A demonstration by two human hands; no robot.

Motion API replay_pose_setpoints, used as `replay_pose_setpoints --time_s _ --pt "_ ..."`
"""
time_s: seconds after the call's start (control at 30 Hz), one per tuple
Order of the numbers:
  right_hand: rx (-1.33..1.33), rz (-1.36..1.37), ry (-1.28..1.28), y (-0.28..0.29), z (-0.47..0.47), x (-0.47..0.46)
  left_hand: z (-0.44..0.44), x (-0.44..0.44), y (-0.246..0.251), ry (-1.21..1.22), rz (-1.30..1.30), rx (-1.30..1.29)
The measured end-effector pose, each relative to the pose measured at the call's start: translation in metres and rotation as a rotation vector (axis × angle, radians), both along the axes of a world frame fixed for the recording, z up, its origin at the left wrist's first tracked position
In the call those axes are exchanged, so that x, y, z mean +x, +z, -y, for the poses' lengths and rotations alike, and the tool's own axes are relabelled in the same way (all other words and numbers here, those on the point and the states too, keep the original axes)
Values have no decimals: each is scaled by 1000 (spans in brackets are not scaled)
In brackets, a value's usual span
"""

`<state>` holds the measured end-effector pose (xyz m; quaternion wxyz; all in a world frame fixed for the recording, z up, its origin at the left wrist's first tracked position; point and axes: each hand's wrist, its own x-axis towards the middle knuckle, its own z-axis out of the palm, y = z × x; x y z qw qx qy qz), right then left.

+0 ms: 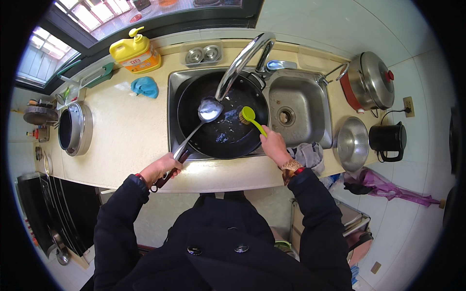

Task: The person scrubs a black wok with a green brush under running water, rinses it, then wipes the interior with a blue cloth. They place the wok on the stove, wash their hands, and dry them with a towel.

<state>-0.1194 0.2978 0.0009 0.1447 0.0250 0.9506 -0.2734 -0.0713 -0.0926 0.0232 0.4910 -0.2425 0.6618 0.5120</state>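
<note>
My left hand [164, 169] is closed around the handle of a metal ladle [210, 110], beside the dark handle of a large black wok [222, 147]. The ladle's bowl is under the mouth of a chrome faucet [243, 54], above the wok. My right hand [275, 144] grips a yellow-green dish brush [249, 114], its bristles over the inside of the wok. Some water lies in the wok, which sits in the left basin of a steel double sink [174, 78]. Whether the left hand also touches the wok handle, I cannot tell.
The right basin [300, 98] has its drain showing. A grey cloth [307, 154] lies at its front edge. A steel colander [352, 143], a black kettle [387, 140] and a lidded pot [375, 80] stand right. On the left are a yellow soap bottle [136, 52], a blue cloth [145, 87] and stacked pans [85, 129].
</note>
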Motion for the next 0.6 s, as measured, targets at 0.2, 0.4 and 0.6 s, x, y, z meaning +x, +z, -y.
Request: replay_pose_setpoints --time_s 0.2,0.4,0.6 --pt "-128 -47 -10 0 -3 1 -7 14 20 24 -128 -91" --pt "-198 -1 -27 10 6 1 -2 24 30 -55 -277 -321" --pt "-189 -47 41 10 15 0 2 32 41 -204 -460 -579"
